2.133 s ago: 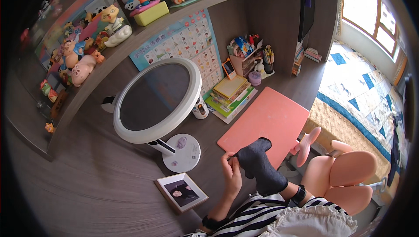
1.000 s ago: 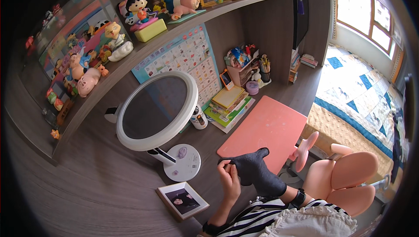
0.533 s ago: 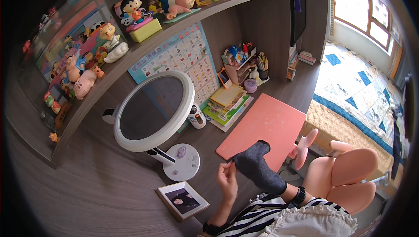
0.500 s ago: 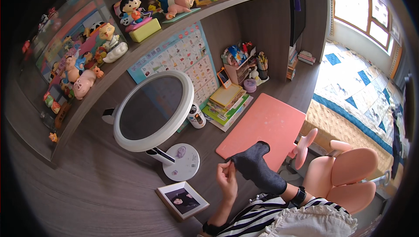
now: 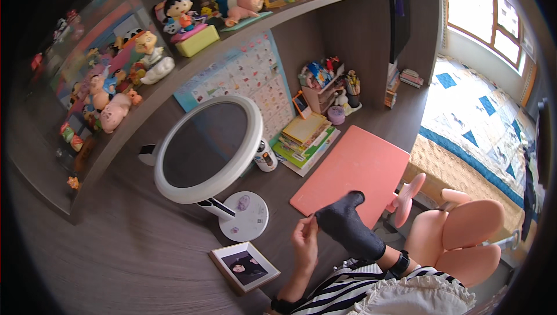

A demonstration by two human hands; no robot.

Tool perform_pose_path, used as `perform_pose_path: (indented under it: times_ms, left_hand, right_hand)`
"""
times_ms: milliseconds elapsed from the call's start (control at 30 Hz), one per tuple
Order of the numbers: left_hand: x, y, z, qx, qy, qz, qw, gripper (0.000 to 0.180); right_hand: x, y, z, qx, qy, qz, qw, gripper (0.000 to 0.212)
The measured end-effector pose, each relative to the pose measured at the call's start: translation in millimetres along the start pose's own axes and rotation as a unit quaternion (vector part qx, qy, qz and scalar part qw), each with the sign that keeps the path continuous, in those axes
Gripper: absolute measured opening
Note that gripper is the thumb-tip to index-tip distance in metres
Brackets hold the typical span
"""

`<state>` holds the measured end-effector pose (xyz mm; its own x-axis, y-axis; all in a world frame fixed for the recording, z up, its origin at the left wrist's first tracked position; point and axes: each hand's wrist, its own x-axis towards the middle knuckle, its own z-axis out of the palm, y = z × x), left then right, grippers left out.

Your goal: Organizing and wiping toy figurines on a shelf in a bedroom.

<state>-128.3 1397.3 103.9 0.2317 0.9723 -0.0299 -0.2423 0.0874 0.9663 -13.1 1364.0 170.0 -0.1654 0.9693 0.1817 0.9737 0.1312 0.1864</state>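
A dark grey mitt point(image 5: 348, 229) with a separate thumb covers my right hand point(image 5: 342, 219) down to the wrist. Inside it the fingers look stretched out and the thumb stands apart, though the cloth hides the fingers themselves. My left hand point(image 5: 306, 237) pinches the fingertip end of the mitt between thumb and fingers. Both hands are raised over the near edge of the desk, in front of a pink desk mat point(image 5: 355, 170). A black band point(image 5: 400, 263) circles my right wrist.
A white ring-shaped mirror point(image 5: 209, 149) on a round base point(image 5: 246, 216) stands left of my hands. Nearer lies a framed photo point(image 5: 246, 265). Books point(image 5: 304, 141) and a white bottle point(image 5: 265, 157) are behind. A pink chair point(image 5: 471, 228) stands at the right; figurines point(image 5: 243, 2) line the shelf above.
The whole view has shifted slightly, with the scene a little to the right. My left hand keeps its pinch on the mitt's tip, and the mitt stays on my right hand.
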Motion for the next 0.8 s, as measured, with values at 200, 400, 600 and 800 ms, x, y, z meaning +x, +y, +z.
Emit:
perform_pose_path:
  times_ms: [200, 400, 600, 800]
  left_hand:
    - [-0.8, -13.6, -0.1, -0.053, -0.016, 0.015, 0.998, 0.017]
    - [-3.6, -15.2, 7.5, -0.088, -0.024, 0.001, 0.996, 0.019]
    - [-0.9, -11.2, 1.2, -0.13, 0.027, 0.041, 0.99, 0.016]
    - [2.0, -15.1, -1.6, -0.141, 0.086, 0.056, 0.985, 0.017]
  right_hand:
    - [-13.6, -14.1, 43.8, 0.559, 0.02, 0.206, 0.803, 0.016]
    - [-10.4, -4.8, 18.6, 0.308, 0.23, -0.031, 0.923, 0.007]
    - [3.6, -1.1, -31.2, 0.356, -0.026, 0.041, 0.933, 0.018]
    - [-7.6, -5.2, -35.3, 0.687, 0.105, 0.172, 0.698, 0.031]
